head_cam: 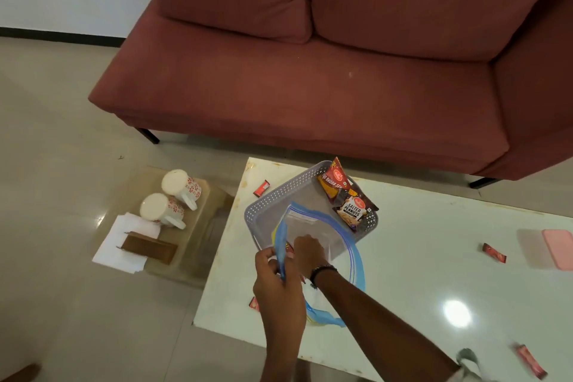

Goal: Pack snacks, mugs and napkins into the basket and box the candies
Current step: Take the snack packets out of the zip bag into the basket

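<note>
Snack packing: zip bag (313, 226) over basket (273, 195)
Left hand (273, 276) pinched bag's rim; right hand (308, 253) reached inside, grasp unclear; next, lower bag in

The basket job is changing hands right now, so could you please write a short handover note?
Left hand grips the blue edge of the zip bag; right hand reaches into it.
Done: two snack packets lie in the basket on the white table.
Left: two mugs and napkins wait on the low side table; wrapped candies lie scattered; the pink box sits at the table's right edge.
</note>
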Demonstrator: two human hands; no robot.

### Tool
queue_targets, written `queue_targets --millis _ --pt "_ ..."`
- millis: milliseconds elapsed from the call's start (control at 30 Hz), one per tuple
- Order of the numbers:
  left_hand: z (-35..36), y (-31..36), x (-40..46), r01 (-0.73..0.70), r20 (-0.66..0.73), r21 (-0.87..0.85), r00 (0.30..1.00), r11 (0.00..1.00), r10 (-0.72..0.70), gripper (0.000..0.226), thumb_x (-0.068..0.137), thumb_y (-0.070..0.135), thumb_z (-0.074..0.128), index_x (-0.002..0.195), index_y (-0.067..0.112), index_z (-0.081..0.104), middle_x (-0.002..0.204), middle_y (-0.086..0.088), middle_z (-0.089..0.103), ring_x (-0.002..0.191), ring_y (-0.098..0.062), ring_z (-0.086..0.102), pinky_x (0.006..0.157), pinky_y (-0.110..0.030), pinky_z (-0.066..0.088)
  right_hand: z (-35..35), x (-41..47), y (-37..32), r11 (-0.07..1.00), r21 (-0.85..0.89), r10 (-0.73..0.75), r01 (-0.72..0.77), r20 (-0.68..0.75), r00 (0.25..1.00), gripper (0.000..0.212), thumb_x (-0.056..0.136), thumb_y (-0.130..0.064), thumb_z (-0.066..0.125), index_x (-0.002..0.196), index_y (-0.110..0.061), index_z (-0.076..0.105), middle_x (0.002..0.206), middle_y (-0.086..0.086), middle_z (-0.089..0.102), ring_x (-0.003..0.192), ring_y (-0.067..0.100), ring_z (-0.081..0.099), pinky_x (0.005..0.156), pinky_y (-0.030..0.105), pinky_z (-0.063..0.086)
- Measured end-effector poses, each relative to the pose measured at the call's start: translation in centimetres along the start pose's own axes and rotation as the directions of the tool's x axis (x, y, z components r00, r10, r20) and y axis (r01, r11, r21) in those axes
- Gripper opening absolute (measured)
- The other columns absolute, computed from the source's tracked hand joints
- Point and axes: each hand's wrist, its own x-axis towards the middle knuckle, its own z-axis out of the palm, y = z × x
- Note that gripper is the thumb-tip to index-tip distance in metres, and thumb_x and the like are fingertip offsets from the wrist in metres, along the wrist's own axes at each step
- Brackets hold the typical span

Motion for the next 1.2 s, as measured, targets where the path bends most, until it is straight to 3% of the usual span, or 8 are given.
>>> queue_targets --millis 100,233,367,567,733,867,1000,1200 --pt "-0.5 -0.7 0.0 0.002 -0.006 0.015 1.0 1.0 -0.001 0.013 0.092 0.023 0.052 0.101 0.021 0.043 0.072 0.016 0.053 0.063 -0.007 0.058 0.049 -0.012 0.047 0.7 -0.3 0.0 0.996 0.078 -0.036 0.036 -0.005 0.999 0.026 0.095 -0.014 0.045 0.106 0.003 0.061 0.113 0.021 0.063 0.106 0.034 0.059 0.088 0.035 0.046" --pt "-1.4 -1.4 0.8 0.011 -0.026 0.009 1.0 1.0 -0.011 0.015 0.092 0.021 0.053 0.104 0.017 0.046 0.073 0.001 0.059 0.065 -0.019 0.06 0.06 -0.029 0.05 -2.4 -2.9 -0.8 0.97 0.178 -0.16 0.166 -0.052 0.986 0.023 0.094 -0.032 0.051 0.085 -0.01 0.054 0.098 0.02 0.064 0.08 0.03 0.053 0.053 0.018 0.03" --pt "-1.7 -1.1 1.8 0.029 -0.051 -0.005 0.998 1.0 -0.029 0.022 0.092 0.023 0.053 0.109 0.012 0.047 0.079 -0.006 0.062 0.069 -0.02 0.061 0.061 -0.029 0.052 -6.9 -5.5 -0.2 0.902 0.344 -0.213 0.261 -0.172 0.962 0.016 0.093 -0.026 0.053 0.085 -0.016 0.044 0.09 0.009 0.065 0.083 0.022 0.062 0.059 0.028 0.045" --pt "-1.4 0.0 3.7 0.045 -0.062 -0.043 0.997 0.998 -0.047 0.024 0.092 0.02 0.053 0.111 0.006 0.047 0.091 -0.014 0.064 0.078 -0.027 0.063 0.069 -0.033 0.053 -13.1 -8.6 0.0 0.835 0.456 -0.178 0.307 -0.305 0.936 0.022 0.095 -0.022 0.05 0.117 -0.02 0.052 0.098 -0.003 0.063 0.076 -0.003 0.056 0.05 0.005 0.044" --pt "-1.0 -0.3 5.7 0.038 -0.083 -0.064 0.996 0.997 -0.043 0.024 0.091 0.019 0.052 0.108 0.003 0.049 0.084 -0.02 0.063 0.074 -0.031 0.062 0.063 -0.034 0.051 -17.8 -9.1 1.2 0.759 0.413 -0.157 0.503 -0.634 0.758 0.018 0.094 -0.019 0.055 0.109 -0.021 0.064 0.086 -0.007 0.07 0.07 -0.013 0.063 0.06 0.004 0.046" --pt "-1.0 -1.2 6.6 0.045 -0.087 -0.073 0.995 0.996 -0.051 0.024 0.091 0.018 0.052 0.106 0.0 0.049 0.076 -0.018 0.058 0.07 -0.032 0.058 0.062 -0.037 0.05 -19.0 -5.3 5.0 0.859 0.339 -0.037 0.383 -0.706 0.708 0.011 0.094 -0.024 0.052 0.1 -0.021 0.061 0.082 0.005 0.073 0.072 0.022 0.069 0.064 0.04 0.058" --pt "-0.7 -1.9 6.9 0.028 -0.085 -0.071 0.996 0.997 -0.034 0.023 0.091 0.019 0.054 0.106 0.002 0.051 0.075 -0.019 0.059 0.067 -0.029 0.057 0.062 -0.034 0.047 -15.3 0.8 8.1 0.936 0.298 0.029 0.187 -0.595 0.803 0.02 0.097 -0.017 0.046 0.095 -0.007 0.063 0.082 0.011 0.069 0.066 0.029 0.06 0.052 0.02 0.045" --pt "0.1 -2.2 7.2 -0.001 -0.06 -0.043 0.998 0.999 -0.002 0.02 0.092 0.02 0.054 0.108 0.01 0.048 0.076 -0.006 0.059 0.073 -0.028 0.06 0.068 -0.037 0.051 -7.5 9.1 10.6 0.967 0.254 0.092 0.005 -0.367 0.926 0.032 0.096 -0.008 0.039 0.122 -0.003 0.057 0.113 0.023 0.066 0.102 0.04 0.062 0.085 0.04 0.05"
